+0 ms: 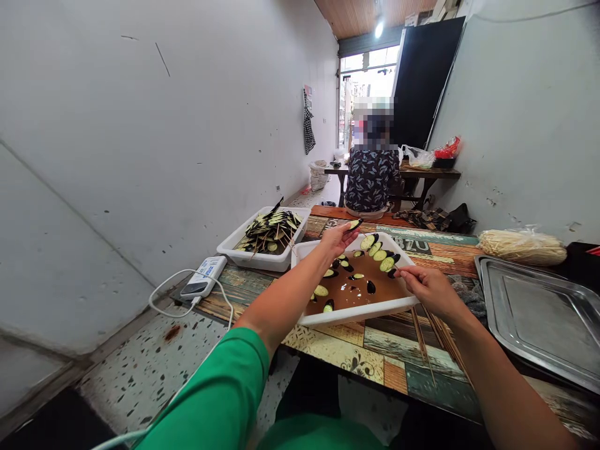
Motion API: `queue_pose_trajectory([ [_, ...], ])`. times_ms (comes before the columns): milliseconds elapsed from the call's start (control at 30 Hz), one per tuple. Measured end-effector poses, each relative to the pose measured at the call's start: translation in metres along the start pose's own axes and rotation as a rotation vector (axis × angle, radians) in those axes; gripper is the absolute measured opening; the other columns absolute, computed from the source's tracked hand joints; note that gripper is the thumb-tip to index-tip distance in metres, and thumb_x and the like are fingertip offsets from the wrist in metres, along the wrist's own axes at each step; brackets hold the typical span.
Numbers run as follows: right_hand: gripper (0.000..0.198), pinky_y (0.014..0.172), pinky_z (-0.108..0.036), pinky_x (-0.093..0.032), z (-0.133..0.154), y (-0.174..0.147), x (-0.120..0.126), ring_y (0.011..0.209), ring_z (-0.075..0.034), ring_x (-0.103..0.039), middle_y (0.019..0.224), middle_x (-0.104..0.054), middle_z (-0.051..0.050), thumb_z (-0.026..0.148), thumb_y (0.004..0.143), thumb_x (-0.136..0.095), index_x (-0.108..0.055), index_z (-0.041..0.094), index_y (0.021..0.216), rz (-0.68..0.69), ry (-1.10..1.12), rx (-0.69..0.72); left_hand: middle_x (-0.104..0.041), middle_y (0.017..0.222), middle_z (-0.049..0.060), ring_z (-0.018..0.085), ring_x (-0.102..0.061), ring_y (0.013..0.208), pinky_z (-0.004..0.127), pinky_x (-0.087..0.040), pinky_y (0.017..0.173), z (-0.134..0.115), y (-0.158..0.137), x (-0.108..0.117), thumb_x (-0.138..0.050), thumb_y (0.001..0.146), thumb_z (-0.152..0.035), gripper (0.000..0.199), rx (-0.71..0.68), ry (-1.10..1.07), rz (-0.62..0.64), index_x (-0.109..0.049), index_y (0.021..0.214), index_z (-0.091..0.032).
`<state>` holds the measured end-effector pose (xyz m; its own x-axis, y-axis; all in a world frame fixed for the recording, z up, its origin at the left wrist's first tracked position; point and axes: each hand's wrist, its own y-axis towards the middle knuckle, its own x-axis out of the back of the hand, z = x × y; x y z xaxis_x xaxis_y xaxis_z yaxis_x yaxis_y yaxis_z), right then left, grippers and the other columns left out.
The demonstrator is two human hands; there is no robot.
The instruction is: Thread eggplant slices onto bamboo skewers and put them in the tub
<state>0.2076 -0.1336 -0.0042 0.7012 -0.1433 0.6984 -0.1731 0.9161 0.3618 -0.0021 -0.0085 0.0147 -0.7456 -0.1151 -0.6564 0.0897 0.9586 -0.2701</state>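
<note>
My left hand [338, 240] is above the far rim of a white tub [356, 314], its fingers closed on an eggplant slice [355, 224] with dark skin and pale flesh. In my right hand [425, 286], at the tub's right side, is a skewer of eggplant slices [380, 255]. Several slices are lined up on it, slanting up and left over the tub; most of the stick is hidden by the slices and fingers. Loose eggplant slices [321, 290] float in the tub's brownish water. Bare wooden skewers [443, 334] lie on the table beside the tub.
A second white tub [262, 261] holds a heap of skewered eggplant at the left. Near it are a white power bank [204, 278] and a cable. Metal trays [539, 312] and bagged enoki mushrooms [520, 247] lie at the right. A person [372, 178] sits beyond, back turned.
</note>
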Motion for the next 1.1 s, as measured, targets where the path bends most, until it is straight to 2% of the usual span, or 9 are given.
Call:
queue_pose_trajectory([
  [200,0.040,0.048,-0.025,-0.031,-0.0003,-0.0010,0.0011,0.049,-0.014,-0.046,0.050,-0.054,0.000,0.037,0.081,-0.040,-0.073,0.013,0.086,0.050,-0.035,-0.021,-0.067,0.069,0.007,0.012,-0.066,0.063,0.023,-0.053,0.067,0.0007,-0.0002,-0.0012,-0.054,0.082,-0.004,0.008,-0.020,0.028,0.023,-0.058,0.076,-0.009],
  [467,0.043,0.047,-0.025,-0.027,0.0021,-0.0007,0.0024,0.047,-0.013,-0.041,0.048,-0.051,0.000,0.038,0.080,-0.039,-0.072,0.012,0.087,0.093,-0.024,-0.057,-0.068,0.073,0.008,0.015,-0.067,0.071,0.031,-0.053,0.079,0.0022,-0.0005,-0.0012,-0.058,0.079,-0.004,0.006,-0.093,0.022,0.048,-0.059,0.077,-0.009],
  [900,0.041,0.045,-0.024,-0.025,-0.0004,-0.0003,0.0037,0.045,-0.012,-0.038,0.049,-0.051,0.000,0.038,0.080,-0.039,-0.072,0.013,0.084,0.094,-0.003,-0.060,-0.067,0.069,0.004,0.016,-0.068,0.073,0.034,-0.053,0.082,0.0045,-0.0079,-0.0068,-0.065,0.073,-0.004,0.011,-0.123,0.071,0.068,-0.057,0.076,-0.011],
  [1100,0.043,0.045,-0.025,-0.026,0.0002,-0.0005,0.0038,0.044,-0.012,-0.037,0.048,-0.049,0.000,0.037,0.079,-0.039,-0.072,0.011,0.087,0.112,0.018,-0.100,-0.068,0.071,0.006,0.016,-0.068,0.072,0.034,-0.053,0.081,0.0071,-0.0089,-0.0071,-0.069,0.070,-0.006,0.013,-0.141,0.095,0.099,-0.058,0.076,-0.011],
])
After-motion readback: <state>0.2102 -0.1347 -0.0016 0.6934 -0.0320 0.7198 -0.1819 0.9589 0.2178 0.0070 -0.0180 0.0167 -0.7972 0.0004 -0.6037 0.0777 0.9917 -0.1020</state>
